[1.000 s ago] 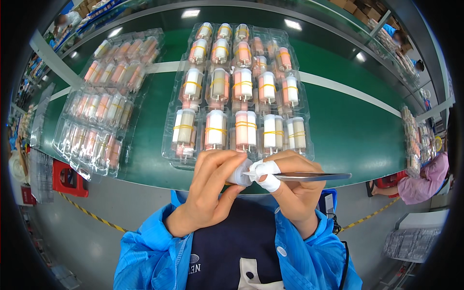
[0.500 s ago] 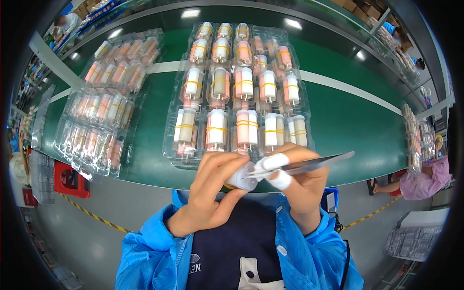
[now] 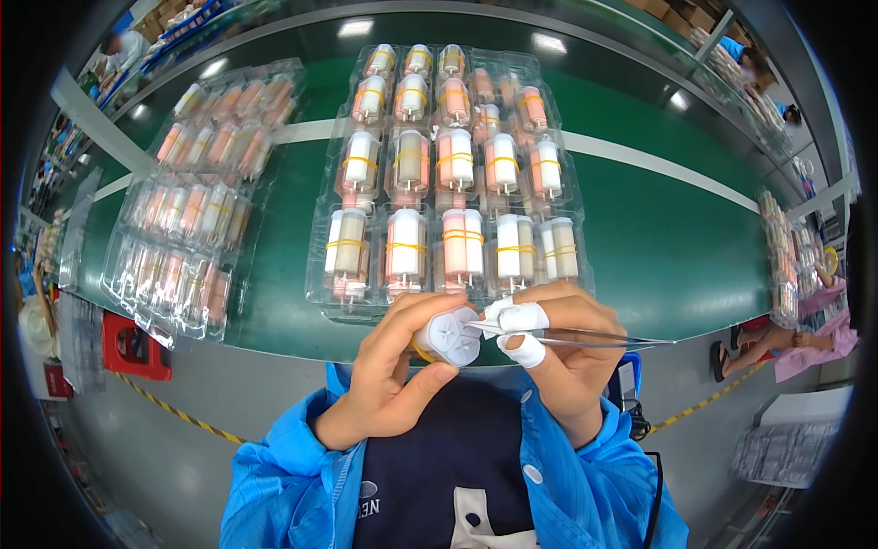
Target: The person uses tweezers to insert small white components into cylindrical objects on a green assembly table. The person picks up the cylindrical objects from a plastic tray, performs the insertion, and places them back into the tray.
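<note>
My left hand (image 3: pixel 395 371) is closed round a bundle of capped tubes (image 3: pixel 451 336), its pale, lobed end facing up and a bit of yellow rubber band showing beneath. In my right hand (image 3: pixel 569 361) is a pair of metal tweezers (image 3: pixel 594 339), pinched between thumb and fingers wrapped in white tape. The tweezers' tips meet the right side of the bundle's end; whether they grip anything there is too small to tell. Just beyond my hands, a clear plastic tray (image 3: pixel 315 291) holds rows of similar banded tube bundles (image 3: pixel 462 245) in pink, white and grey.
More filled clear trays (image 3: pixel 187 215) lie at the left of the green table (image 3: pixel 668 247), and others (image 3: pixel 782 256) at its far right. A red stool (image 3: pixel 135 346) stands on the floor at left. Another person in pink (image 3: pixel 809 334) sits at right.
The bundle has turned so its lobed end shows more fully. The tweezers have swung, their rear end dropping lower, and their tips now touch the end's upper right side.
</note>
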Motion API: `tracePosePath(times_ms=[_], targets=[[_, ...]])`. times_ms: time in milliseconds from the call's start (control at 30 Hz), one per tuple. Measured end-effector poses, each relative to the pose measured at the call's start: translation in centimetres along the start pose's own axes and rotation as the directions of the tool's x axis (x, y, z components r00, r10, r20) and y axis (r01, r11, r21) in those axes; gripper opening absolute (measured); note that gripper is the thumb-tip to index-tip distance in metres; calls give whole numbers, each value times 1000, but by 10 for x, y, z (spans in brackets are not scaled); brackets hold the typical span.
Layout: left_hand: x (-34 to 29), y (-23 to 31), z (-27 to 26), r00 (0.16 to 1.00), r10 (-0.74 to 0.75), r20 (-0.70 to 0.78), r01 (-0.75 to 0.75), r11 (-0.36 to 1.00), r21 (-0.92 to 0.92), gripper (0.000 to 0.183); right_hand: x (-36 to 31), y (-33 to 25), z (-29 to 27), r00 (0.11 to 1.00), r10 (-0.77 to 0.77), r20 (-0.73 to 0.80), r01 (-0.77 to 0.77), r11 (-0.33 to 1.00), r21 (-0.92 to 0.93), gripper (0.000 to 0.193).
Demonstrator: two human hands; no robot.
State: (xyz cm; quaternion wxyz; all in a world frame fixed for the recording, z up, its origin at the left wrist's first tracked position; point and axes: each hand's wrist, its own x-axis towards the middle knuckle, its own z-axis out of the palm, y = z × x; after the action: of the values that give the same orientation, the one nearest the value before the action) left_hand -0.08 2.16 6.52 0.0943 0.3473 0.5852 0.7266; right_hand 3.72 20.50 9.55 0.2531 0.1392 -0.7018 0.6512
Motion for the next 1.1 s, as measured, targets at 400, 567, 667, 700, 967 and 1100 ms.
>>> tracePosePath(times_ms=[400, 567, 667, 700, 967, 1100], targets=[[0, -3, -1, 1000, -13, -5, 13, 1000, 15, 48, 6, 0, -1, 999, -30, 43, 33, 997, -69, 18], [2, -3, -5, 999, -8, 38, 5, 997, 81, 49, 6, 0, -1, 999, -16, 41, 18, 999, -49, 18], [1, -2, -3, 999, -37, 12, 36, 998, 49, 50, 6, 1, -1, 998, -2, 57, 6, 997, -72, 17], [1, -2, -2, 999, -50, -2, 50, 998, 26, 49, 6, 0, -1, 999, 3, 46, -1, 999, -54, 17], [1, -5, -3, 999, 41, -24, -38, 991, 124, 47, 7, -1, 0, 999, 14, 42, -11, 997, -78, 15], [3, -2, -3, 994, 103, -32, -91, 961, 263, 45, 9, -3, 1, 997, -11, 83, 22, 992, -128, 16]])
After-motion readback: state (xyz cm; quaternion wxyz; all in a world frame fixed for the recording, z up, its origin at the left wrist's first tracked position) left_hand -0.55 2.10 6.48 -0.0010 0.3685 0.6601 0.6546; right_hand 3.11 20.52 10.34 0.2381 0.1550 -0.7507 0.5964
